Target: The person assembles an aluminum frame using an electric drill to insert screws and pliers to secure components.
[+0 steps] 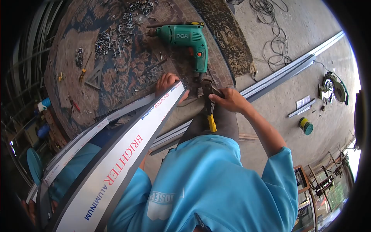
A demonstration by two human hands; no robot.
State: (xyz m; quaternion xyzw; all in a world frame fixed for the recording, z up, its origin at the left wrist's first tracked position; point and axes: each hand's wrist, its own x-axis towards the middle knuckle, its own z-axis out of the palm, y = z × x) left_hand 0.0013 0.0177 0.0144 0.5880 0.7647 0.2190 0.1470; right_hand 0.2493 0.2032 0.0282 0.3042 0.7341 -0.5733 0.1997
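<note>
A long aluminium profile [129, 154] with white printed film runs from the lower left to the table's edge. My left hand [168, 83] wraps round its far end, partly hidden behind it. In my right hand [232, 100] is a dark hand tool [208, 92] with a yellow grip end, just right of the profile's end and apart from it. The tool hangs over my lap, its yellow part towards my shirt. Beyond both hands a green drill [183, 36] lies on the cloth-covered table [127, 81].
Loose rivets [110, 40], a triangular square [94, 77] and red pliers [73, 104] lie on the table. A co-worker in blue [71, 168] is at the left. On the floor are long profiles [278, 75], cables [276, 42], a circular saw [334, 89] and a green can [306, 126].
</note>
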